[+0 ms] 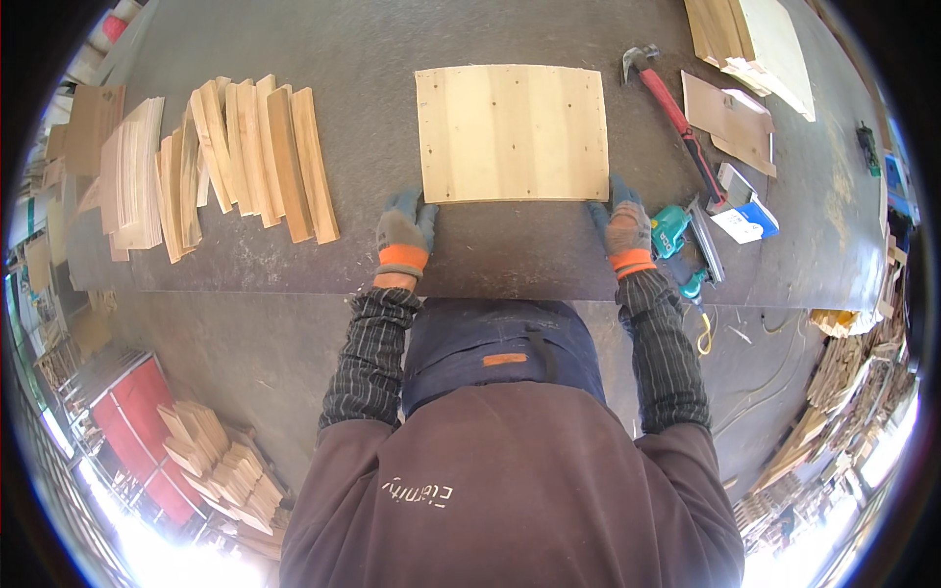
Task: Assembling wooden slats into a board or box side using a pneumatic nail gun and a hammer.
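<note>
A pale rectangular wooden panel, dotted with small dark marks, lies in front of me on the dark table. My left hand, in a grey-blue glove with an orange cuff, is at its near left corner. My right hand, gloved the same way, holds the near right corner, fingers along the side edge and thumb by the near edge. Both hands bracket the panel, though the exact contact of the left fingertips is hard to see. Right of my right hand lies a teal power tool, perhaps a nailer or stapler.
Several wooden strips lie at the left beside a stack of thin boards. A claw hammer with a red-black handle, a brown cardboard piece and a blue-white box lie right. More boards are stacked far right.
</note>
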A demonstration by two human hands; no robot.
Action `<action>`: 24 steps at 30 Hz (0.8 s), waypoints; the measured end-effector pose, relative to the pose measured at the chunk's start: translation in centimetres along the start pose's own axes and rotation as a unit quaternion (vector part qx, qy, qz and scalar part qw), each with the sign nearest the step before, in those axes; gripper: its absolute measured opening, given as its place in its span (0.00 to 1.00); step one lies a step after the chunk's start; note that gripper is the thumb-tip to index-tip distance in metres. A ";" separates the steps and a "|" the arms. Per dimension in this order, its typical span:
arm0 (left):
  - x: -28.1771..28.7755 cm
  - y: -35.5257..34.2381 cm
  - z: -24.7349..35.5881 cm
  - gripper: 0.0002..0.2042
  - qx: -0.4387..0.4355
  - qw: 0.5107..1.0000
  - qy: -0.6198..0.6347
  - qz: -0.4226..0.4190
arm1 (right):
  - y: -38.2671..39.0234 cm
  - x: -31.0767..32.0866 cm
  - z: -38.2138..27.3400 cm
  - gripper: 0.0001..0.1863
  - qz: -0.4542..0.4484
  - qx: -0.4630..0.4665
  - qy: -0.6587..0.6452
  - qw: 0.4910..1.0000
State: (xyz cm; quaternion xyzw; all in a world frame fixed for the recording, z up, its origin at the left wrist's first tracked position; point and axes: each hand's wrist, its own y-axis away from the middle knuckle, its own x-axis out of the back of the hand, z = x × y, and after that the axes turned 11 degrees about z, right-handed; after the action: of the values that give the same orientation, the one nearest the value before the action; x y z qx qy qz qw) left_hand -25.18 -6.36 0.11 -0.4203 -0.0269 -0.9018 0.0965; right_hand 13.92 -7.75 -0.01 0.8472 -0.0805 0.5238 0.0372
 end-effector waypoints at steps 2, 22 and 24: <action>0.0 0.1 0.4 0.18 -0.068 0.997 -0.045 0.017 | 0.0 -0.7 1.5 0.31 -0.030 -0.007 0.021 0.999; -0.9 -0.3 2.2 0.24 0.054 0.998 0.001 -0.024 | 0.6 -0.2 2.4 0.29 0.003 -0.022 0.009 1.000; 0.1 0.7 1.2 0.24 0.084 0.996 0.001 -0.018 | 1.9 -1.2 2.8 0.30 -0.003 -0.018 -0.024 1.000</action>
State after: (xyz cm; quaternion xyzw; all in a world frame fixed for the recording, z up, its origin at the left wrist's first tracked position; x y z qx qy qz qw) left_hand -24.17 -6.90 0.93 -0.4089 -0.1103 -0.8985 0.1153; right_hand 15.56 -9.97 -2.39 0.8590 -0.0884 0.5017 0.0515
